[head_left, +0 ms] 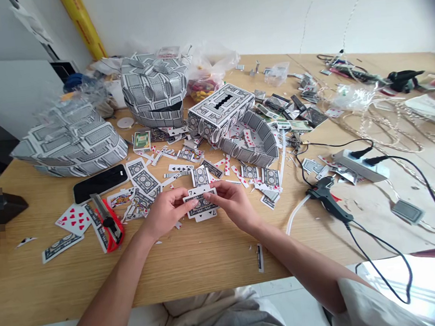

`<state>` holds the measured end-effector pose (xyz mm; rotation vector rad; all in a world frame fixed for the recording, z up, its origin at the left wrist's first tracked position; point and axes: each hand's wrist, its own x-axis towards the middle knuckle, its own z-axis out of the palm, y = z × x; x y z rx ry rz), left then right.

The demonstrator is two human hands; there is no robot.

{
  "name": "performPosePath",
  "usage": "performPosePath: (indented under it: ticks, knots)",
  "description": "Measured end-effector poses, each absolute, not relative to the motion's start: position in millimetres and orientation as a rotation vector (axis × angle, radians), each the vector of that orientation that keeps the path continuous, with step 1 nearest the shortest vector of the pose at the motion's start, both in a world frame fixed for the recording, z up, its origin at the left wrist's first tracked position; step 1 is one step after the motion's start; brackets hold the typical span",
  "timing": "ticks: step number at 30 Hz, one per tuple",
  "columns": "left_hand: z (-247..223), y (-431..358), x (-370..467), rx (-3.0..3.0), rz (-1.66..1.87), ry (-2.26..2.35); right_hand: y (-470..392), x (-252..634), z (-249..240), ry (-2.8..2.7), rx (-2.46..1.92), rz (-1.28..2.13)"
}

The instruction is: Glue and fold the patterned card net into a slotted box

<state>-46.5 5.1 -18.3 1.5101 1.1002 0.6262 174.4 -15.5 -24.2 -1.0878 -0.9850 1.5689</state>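
Observation:
Both my hands pinch playing cards (202, 206) over the front middle of the table. One card lies back side up across a face-up seven, whose two ends stick out above and below it. My left hand (168, 211) grips the left end with thumb on top and fingers curled beneath. From the right, my right hand (233, 205) presses its thumb on the upper card near its middle. Just beyond them a patterned card (201, 176) lies on the table. Cut cards and strips (145, 181) are scattered around.
Woven card models (70, 139) stand at back left, with a card-covered box (220, 107) and a curved card tray (252, 152) at back centre. A phone (100, 183) and red utility knife (110, 224) lie left. A glue gun (329, 202) and power strip (361, 166) with cables lie right.

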Motion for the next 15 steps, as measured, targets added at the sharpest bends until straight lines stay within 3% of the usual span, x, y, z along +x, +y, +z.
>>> performPosePath:
  ticks: [15]
  knots:
    - [-10.7,5.8,-43.5,1.495,0.687,1.09,-15.1,174.9,-25.2,-0.985,-1.104,1.54]
